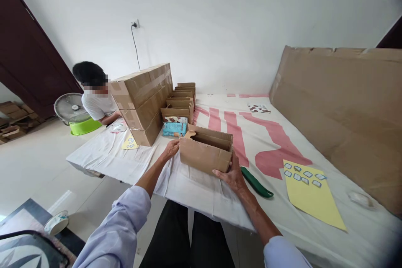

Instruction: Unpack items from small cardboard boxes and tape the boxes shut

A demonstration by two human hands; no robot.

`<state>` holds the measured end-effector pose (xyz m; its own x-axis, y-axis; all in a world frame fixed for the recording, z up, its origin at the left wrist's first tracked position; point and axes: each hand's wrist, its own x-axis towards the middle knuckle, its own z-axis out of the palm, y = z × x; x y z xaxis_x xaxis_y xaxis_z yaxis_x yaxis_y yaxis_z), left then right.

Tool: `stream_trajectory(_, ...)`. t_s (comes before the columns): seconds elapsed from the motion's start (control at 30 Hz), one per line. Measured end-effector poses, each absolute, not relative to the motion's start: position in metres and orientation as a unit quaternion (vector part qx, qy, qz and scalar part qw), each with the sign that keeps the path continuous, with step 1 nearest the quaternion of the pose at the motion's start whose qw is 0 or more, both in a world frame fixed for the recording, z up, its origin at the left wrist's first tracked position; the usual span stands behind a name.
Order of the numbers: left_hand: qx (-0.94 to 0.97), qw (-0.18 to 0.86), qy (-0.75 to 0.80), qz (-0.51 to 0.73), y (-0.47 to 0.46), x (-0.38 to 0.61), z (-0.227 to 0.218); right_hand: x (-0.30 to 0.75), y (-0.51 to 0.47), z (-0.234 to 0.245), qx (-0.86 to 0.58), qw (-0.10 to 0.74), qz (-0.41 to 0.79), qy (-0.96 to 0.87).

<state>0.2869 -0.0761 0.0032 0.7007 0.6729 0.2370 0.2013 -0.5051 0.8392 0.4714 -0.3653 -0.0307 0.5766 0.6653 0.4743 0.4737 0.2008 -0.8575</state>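
Observation:
An open-topped cardboard box (204, 155) sits on the cloth-covered table in front of me. My left hand (171, 150) holds its left end, with the fingers partly hidden behind the corner. My right hand (233, 176) grips the lower right corner, thumb on the front face and fingers round the side. Just behind the box lies a light-blue packet (174, 129) with a brown-and-white part on top. To the right of my right hand is a long dark-green object (256, 182) with a rounded end. Beyond it, a yellow sheet (314, 203) carries several small blue-edged stickers.
Taped cardboard boxes (141, 100) are stacked at the left. Behind the packet runs a row of open boxes (178, 109). A large cardboard panel (342, 113) stands along the right side. Another person (97, 104) leans at the table's far left, near a fan (70, 109).

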Motion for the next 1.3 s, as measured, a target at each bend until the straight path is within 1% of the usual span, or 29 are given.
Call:
stream_trajectory(0.1, 0.786, 0.499, 0.223, 0.290, -0.102, 0.261, 0.003, 0.448, -0.375, -0.021, -0.611, 0.653, 0.122, -0.431)
stream_trajectory(0.17, 0.760, 0.535, 0.216, 0.299, -0.118, 0.238, 0.001, 0.431, -0.385, -0.012, -0.608, 0.653, 0.143, -0.428)
stream_trajectory(0.27, 0.729, 0.572, 0.216, 0.308, -0.142, 0.202, -0.002, 0.412, -0.400, 0.002, -0.616, 0.635, 0.177, -0.431)
stream_trajectory(0.43, 0.664, 0.656, 0.189, 0.305, -0.176, 0.150, 0.006, 0.394, -0.419, 0.018, -0.596, 0.610, 0.283, -0.439)
stream_trajectory(0.53, 0.655, 0.683, 0.132, 0.295, -0.191, 0.129, 0.014, 0.389, -0.425, 0.020, -0.576, 0.613, 0.329, -0.430)
stream_trajectory(0.6, 0.658, 0.687, 0.126, 0.283, -0.198, 0.120, 0.017, 0.386, -0.425, 0.018, -0.572, 0.617, 0.341, -0.419)
stream_trajectory(0.67, 0.670, 0.667, 0.156, 0.286, -0.206, 0.115, 0.018, 0.383, -0.422, 0.015, -0.578, 0.624, 0.330, -0.409)
stream_trajectory(0.73, 0.689, 0.615, 0.205, 0.325, -0.215, 0.113, 0.018, 0.376, -0.416, 0.011, -0.604, 0.629, 0.294, -0.391)
stream_trajectory(0.8, 0.711, 0.529, 0.248, 0.392, -0.227, 0.116, 0.018, 0.364, -0.410, 0.009, -0.638, 0.632, 0.249, -0.364)
stream_trajectory(0.87, 0.734, 0.420, 0.276, 0.457, -0.241, 0.124, 0.015, 0.345, -0.405, 0.010, -0.648, 0.632, 0.230, -0.357)
stream_trajectory(0.97, 0.763, 0.255, 0.308, 0.508, -0.266, 0.140, 0.008, 0.312, -0.400, 0.017, -0.595, 0.640, 0.263, -0.409)
stream_trajectory(1.03, 0.776, 0.182, 0.318, 0.513, -0.284, 0.149, 0.001, 0.296, -0.397, 0.023, -0.554, 0.657, 0.279, -0.429)
stream_trajectory(1.13, 0.785, 0.148, 0.310, 0.516, -0.307, 0.155, -0.005, 0.288, -0.396, 0.030, -0.537, 0.686, 0.275, -0.406)
stream_trajectory(1.3, 0.791, 0.191, 0.269, 0.515, -0.333, 0.150, 0.000, 0.299, -0.397, 0.032, -0.562, 0.693, 0.256, -0.373)
